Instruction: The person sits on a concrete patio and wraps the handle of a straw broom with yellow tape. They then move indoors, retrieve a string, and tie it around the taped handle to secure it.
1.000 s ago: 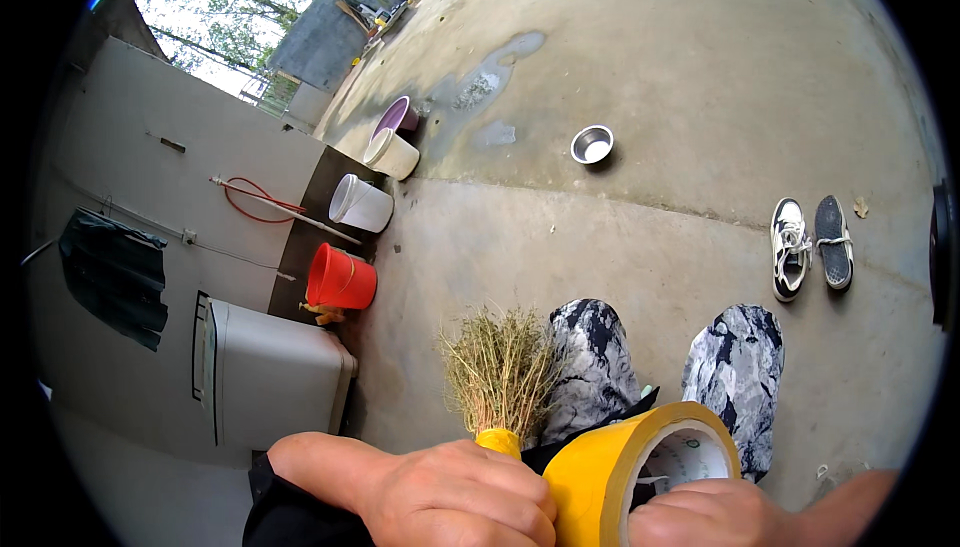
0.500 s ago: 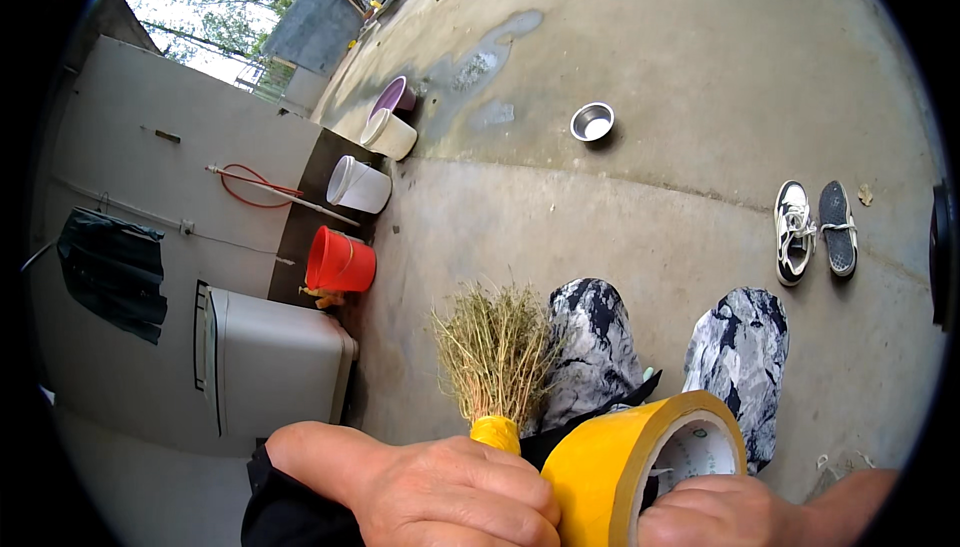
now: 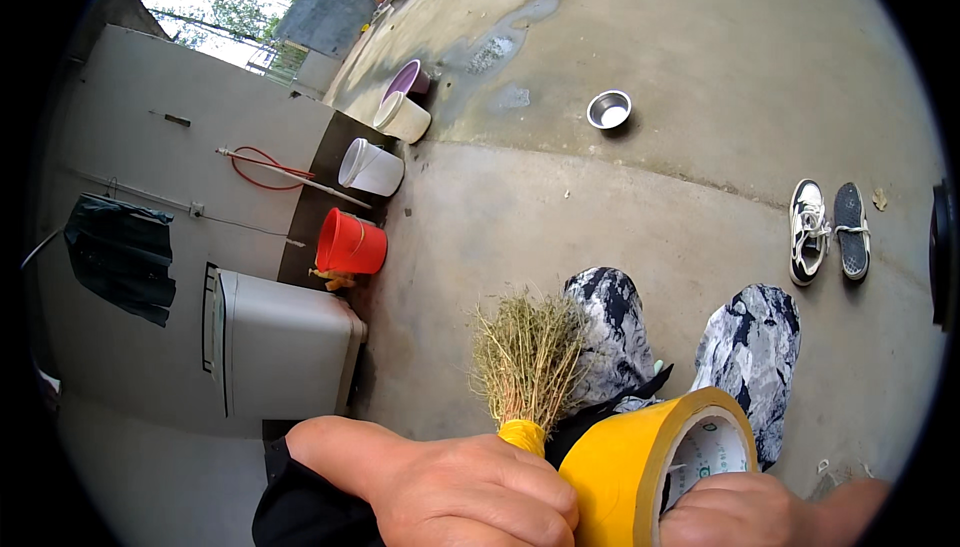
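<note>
My left hand [image 3: 480, 492] is closed round the lower part of a bundle of dry, thin plant stems [image 3: 530, 357], whose bushy tops fan out above the fist. Yellow tape [image 3: 522, 435] wraps the stems just above my fingers. My right hand [image 3: 735, 509] grips a wide roll of yellow packing tape [image 3: 625, 457], with fingers inside its cardboard core. The roll stands right beside my left fist; where its tape runs behind my hand is hidden. Both hands are over my lap, in front of my knees in black, white and grey patterned cloth [image 3: 750, 347].
Along the left wall stand a white appliance-like box [image 3: 285, 347], a red bucket [image 3: 352, 242], a white bucket [image 3: 372, 167], a cream bucket [image 3: 404, 119] and a purple basin [image 3: 408, 79]. A metal bowl [image 3: 608, 109] sits on the concrete floor. A pair of shoes [image 3: 808, 232] lies at right.
The stem bundle has shifted to the right and turned slightly, with my left hand still round it. The tape roll has moved slightly right with my right hand. The background has shifted a little.
</note>
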A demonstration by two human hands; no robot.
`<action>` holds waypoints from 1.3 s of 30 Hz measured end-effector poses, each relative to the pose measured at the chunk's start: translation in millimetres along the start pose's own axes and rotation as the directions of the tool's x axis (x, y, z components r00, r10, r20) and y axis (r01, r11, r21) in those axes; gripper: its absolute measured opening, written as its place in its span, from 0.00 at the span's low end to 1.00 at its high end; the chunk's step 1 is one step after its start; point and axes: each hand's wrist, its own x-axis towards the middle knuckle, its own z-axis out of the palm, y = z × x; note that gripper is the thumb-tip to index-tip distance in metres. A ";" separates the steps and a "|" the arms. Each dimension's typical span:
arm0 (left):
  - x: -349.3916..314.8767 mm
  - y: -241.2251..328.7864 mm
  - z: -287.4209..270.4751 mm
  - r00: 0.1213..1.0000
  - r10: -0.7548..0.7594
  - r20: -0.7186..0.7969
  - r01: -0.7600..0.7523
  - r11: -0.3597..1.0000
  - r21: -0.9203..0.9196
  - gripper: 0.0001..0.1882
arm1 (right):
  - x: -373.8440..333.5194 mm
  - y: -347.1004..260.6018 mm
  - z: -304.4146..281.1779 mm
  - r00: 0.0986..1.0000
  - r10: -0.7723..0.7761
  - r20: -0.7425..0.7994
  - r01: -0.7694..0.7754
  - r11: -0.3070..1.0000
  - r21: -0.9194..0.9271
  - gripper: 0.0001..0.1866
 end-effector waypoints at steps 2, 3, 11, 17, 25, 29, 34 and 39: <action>3.1 1.2 -2.1 0.998 0.012 0.054 -0.013 1.000 0.020 0.10 | -0.7 0.3 -2.6 0.999 -0.046 0.021 0.048 0.997 -0.056 0.07; 4.4 0.3 -3.1 0.996 0.024 0.088 -0.025 1.000 0.010 0.10 | -3.8 3.4 3.8 0.997 -0.075 -0.021 0.073 0.993 -0.089 0.07; 7.0 -15.3 -66.7 0.946 -0.324 0.019 0.319 0.939 0.126 0.22 | -3.1 40.8 -7.6 0.982 0.138 -0.126 -0.142 0.989 -0.027 0.14; 12.3 -49.2 -82.4 0.968 -0.229 0.097 0.209 0.961 0.181 0.32 | -14.1 72.7 7.2 0.915 0.240 -0.323 -0.182 0.963 0.199 0.10; 13.1 -47.7 -63.0 0.936 -0.338 -0.102 0.353 0.911 0.213 0.31 | -30.3 74.7 6.2 0.879 0.334 -0.340 -0.270 0.937 0.223 0.09; 16.7 -48.4 -59.5 0.935 -0.327 -0.137 0.353 0.897 0.266 0.22 | -33.4 74.1 6.3 0.866 0.345 -0.362 -0.268 0.931 0.247 0.09; 19.8 -59.1 -50.2 0.961 -0.190 -0.202 0.254 0.896 0.364 0.21 | -35.2 76.3 8.5 0.864 0.349 -0.363 -0.265 0.928 0.262 0.09; 18.7 -68.3 -58.3 0.968 -0.194 -0.159 0.249 0.815 0.523 0.21 | -35.6 75.2 9.9 0.864 0.363 -0.347 -0.274 0.920 0.281 0.09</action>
